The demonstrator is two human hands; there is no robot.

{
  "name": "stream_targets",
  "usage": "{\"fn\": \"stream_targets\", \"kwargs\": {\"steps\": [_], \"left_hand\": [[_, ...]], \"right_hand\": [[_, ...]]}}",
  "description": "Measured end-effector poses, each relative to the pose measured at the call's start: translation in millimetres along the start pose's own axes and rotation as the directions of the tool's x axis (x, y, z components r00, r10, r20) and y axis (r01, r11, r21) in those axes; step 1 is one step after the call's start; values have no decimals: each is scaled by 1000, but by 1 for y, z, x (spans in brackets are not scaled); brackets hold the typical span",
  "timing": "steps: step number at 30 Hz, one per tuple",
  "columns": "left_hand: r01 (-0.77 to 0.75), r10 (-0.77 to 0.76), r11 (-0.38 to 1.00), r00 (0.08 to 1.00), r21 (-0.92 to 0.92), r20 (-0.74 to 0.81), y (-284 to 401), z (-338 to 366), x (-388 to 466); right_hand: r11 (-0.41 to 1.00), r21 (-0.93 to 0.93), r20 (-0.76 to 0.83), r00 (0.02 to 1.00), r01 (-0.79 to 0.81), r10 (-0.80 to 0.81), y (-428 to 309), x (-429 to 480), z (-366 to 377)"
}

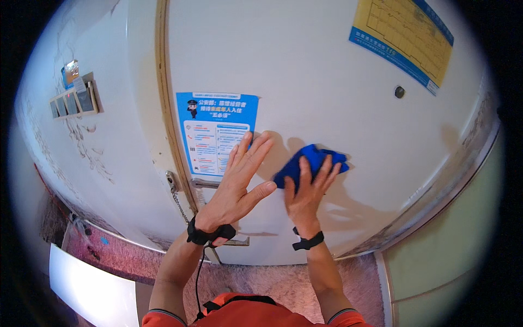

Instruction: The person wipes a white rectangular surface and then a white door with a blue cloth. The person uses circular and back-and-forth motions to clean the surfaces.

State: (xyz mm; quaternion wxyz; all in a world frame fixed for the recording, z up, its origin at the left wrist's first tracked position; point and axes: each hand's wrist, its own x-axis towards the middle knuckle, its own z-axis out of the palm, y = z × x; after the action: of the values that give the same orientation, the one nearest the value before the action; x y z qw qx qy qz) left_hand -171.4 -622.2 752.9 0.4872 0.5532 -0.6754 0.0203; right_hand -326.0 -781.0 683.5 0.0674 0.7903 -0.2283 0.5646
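Observation:
Before me stands a white door. My right hand presses a bunched blue cloth against its surface, fingers spread over the fabric. My left hand holds nothing; its fingers are straight and the thumb stands apart. It hovers in front of the lower right part of a blue and white printed poster on the door, and whether it touches is hard to tell. Behind the left hand, a metal door handle is partly hidden. Black bands circle both wrists, and a cable runs from the left one.
Left of the door frame is a switch panel. A door chain hangs from the frame. A yellow and blue plan sheet and a peephole are higher up. A white panel stands lower left above pinkish carpet.

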Motion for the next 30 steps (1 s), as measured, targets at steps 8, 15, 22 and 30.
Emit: {"fn": "stream_targets", "kwargs": {"steps": [8,15,22,30], "left_hand": [[-32,29,996,999,78,31,-4,4,2],[-57,53,995,998,85,45,-7,1,0],[-46,42,992,998,120,36,-4,-1,-1],[-63,55,987,997,151,56,-6,3,0]], "right_hand": [[999,-40,162,987,-10,16,16,-64,10],[999,3,-62,997,-39,39,25,13,-15],[998,-62,62,998,23,-19,12,-23,3],[996,-74,-57,997,-49,45,53,-14,-11]]}}
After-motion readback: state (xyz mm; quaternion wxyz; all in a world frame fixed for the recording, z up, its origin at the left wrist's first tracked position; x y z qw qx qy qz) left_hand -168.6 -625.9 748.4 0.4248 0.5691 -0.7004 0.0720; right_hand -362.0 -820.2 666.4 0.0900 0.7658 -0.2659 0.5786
